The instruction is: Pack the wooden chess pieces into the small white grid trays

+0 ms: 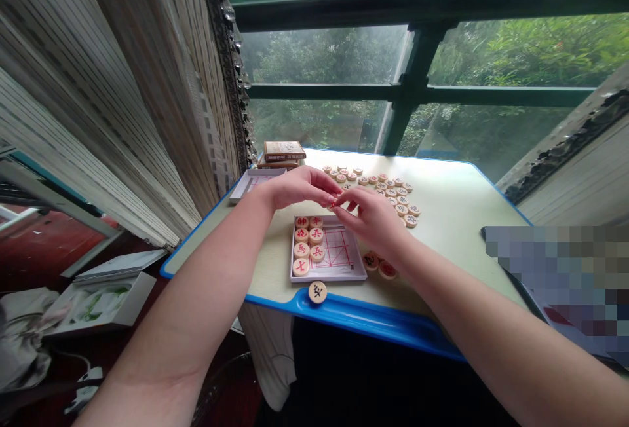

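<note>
My left hand [305, 187] and my right hand [369, 215] meet above the far edge of a shallow white box [328, 276]. Between their fingertips is a xiangqi piece with a red mark [333, 204], mostly covered by the fingers. Both hands are closed at the fingertips around it. Inside the box, several round wooden pieces with red characters [301, 251] stand in two columns on the left, over a red-lined sheet [338, 249]. A piece with a black character [317, 292] lies at the table's front edge. Beside the box, two pieces [387, 270] lie partly under my right forearm.
Many loose pieces [392, 192] lie across the back of the blue-edged table [455, 217]. At the back left are a box lid [244, 185] and stacked small boxes [284, 151]. A window stands behind, curtains [147, 54] hang left, and an open white box [105, 302] is below.
</note>
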Motion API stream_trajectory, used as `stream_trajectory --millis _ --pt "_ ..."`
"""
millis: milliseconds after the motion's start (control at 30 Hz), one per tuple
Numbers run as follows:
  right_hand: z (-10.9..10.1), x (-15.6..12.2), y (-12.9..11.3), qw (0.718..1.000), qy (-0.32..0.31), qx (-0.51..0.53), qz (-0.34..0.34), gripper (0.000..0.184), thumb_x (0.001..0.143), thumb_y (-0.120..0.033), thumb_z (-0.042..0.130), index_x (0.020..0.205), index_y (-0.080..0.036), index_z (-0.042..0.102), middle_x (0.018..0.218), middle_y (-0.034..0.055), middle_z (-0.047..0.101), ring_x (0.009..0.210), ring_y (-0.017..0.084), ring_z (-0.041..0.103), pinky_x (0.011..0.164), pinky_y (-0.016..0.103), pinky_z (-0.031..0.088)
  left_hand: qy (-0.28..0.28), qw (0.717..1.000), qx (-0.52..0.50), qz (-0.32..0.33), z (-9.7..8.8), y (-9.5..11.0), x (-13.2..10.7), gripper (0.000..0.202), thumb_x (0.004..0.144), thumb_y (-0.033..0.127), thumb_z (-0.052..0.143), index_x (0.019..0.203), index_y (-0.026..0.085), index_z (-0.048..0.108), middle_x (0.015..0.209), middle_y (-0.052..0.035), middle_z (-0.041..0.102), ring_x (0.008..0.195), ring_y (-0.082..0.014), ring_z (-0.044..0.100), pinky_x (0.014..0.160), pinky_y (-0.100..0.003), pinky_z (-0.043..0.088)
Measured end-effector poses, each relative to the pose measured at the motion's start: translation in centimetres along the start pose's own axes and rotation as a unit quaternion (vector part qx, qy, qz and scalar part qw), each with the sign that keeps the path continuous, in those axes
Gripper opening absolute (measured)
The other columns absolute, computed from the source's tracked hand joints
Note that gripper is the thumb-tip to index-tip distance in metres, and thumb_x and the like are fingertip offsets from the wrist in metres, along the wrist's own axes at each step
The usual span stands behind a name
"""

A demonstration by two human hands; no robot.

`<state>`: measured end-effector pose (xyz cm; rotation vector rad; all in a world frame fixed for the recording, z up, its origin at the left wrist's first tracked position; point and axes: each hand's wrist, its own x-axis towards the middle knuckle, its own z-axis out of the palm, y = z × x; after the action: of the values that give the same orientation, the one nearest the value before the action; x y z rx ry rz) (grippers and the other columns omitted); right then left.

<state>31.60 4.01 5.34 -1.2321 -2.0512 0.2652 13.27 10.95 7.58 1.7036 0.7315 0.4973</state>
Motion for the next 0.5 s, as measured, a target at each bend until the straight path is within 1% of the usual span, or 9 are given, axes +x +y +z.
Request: stream_trajectory --millis 67,133,200,267,433,500 --pt "0.0 0.04 -0.03 0.999 -0.001 0.024 0.031 0.007 0.079 -0.021 0.06 0.079 -0.019 0.066 0.079 0.004 0.067 0.072 0.016 0.06 0.065 0.029 0.045 0.004 1.0 0.003 0.0 0.21 0.13 0.02 0.03 0.063 0.022 0.076 0.092 0.013 0.072 0.085 -0.0072 0.072 0.077 -0.0136 0.064 0.08 -0.032 0.05" --pt "-0.01 0.07 -0.06 0.994 -0.003 0.075 0.076 0.005 0.078 -0.02 0.06 0.079 -0.019 0.065 0.079 0.0036 0.069 0.07 0.015 0.062 0.064 0.028 0.046 0.012 1.0 0.004 0.006 0.43 0.25 0.03 0.03 0.064 0.022 0.076 0.093 0.012 0.072 0.085 -0.0077 0.072 0.077 -0.014 0.065 0.08 -0.033 0.05" --pt "-0.03 0.12 -0.07 0.983 -0.009 0.136 0.127 0.006 0.078 -0.023 0.061 0.08 -0.018 0.064 0.079 0.0039 0.07 0.067 0.015 0.063 0.061 0.028 0.048 0.024 1.0 0.001 0.013 0.59 0.3 0.02 0.031 0.064 0.021 0.075 0.093 0.011 0.071 0.086 -0.0079 0.072 0.077 -0.014 0.065 0.08 -0.033 0.05" --pt "-0.05 0.17 -0.05 0.97 -0.018 0.18 0.163 0.009 0.077 -0.026 0.062 0.08 -0.018 0.064 0.078 0.0041 0.07 0.064 0.015 0.063 0.058 0.027 0.048 0.035 0.999 -0.004 0.015 0.67 0.31 0.02 0.031 0.064 0.019 0.075 0.093 0.011 0.07 0.086 -0.0077 0.072 0.077 -0.0138 0.065 0.08 -0.032 0.05" --pt "-0.07 0.29 0.09 0.958 -0.026 0.223 0.18 0.015 0.073 -0.029 0.066 0.081 -0.016 0.064 0.079 0.0047 0.07 0.068 0.015 0.062 0.061 0.027 0.048 0.037 0.999 -0.002 0.018 0.77 0.5 -0.02 0.031 0.064 0.017 0.074 0.094 0.01 0.068 0.086 -0.0068 0.071 0.077 -0.0132 0.064 0.077 -0.03 0.05" --pt "-0.04 0.3 0.14 0.953 -0.028 0.239 0.184 0.017 0.073 -0.032 0.066 0.08 -0.016 0.064 0.078 0.0044 0.069 0.067 0.014 0.062 0.059 0.027 0.048 0.039 0.999 0.009 0.018 0.84 0.66 -0.05 0.03 0.065 0.017 0.073 0.094 0.011 0.068 0.086 -0.0065 0.071 0.076 -0.0128 0.063 0.075 -0.029 0.049"
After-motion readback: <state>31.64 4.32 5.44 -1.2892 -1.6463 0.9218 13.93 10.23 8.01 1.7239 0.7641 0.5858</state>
